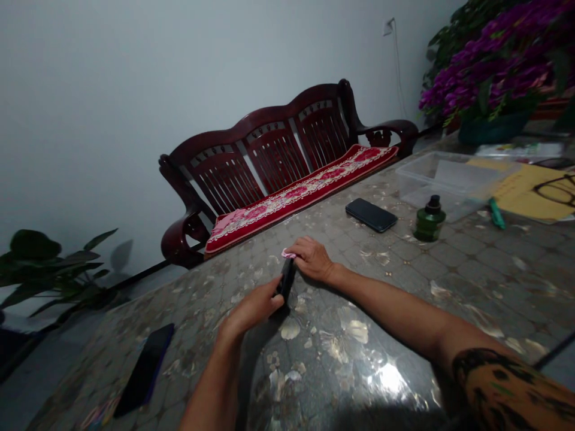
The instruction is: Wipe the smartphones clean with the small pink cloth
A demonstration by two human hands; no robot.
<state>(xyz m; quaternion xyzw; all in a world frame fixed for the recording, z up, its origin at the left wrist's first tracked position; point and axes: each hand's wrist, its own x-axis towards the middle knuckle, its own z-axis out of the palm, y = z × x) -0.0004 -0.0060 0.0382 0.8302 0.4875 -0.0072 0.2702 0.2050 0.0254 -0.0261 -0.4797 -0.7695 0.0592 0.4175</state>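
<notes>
My left hand (pixel 263 305) is closed around a dark, slim phone-like object (pixel 286 282), which stands tilted on its edge just above or on the tabletop; its exact kind is hard to make out. At its far end, my right hand (pixel 313 257) pinches a small pink cloth (pixel 288 254) and presses it against the tip. Part of the cloth is hidden under the right fingers. Both hands rest near the middle of the patterned table (pixel 341 287).
A black phone (pixel 371 215) and a green bottle (pixel 430 220) sit to the right, before a clear plastic box (pixel 417 173). Glasses (pixel 554 190) lie on yellow paper (pixel 521 194) near a green pen (pixel 496 214). Another phone (pixel 146 371) lies front left. Behind stands a wooden bench (pixel 269 149).
</notes>
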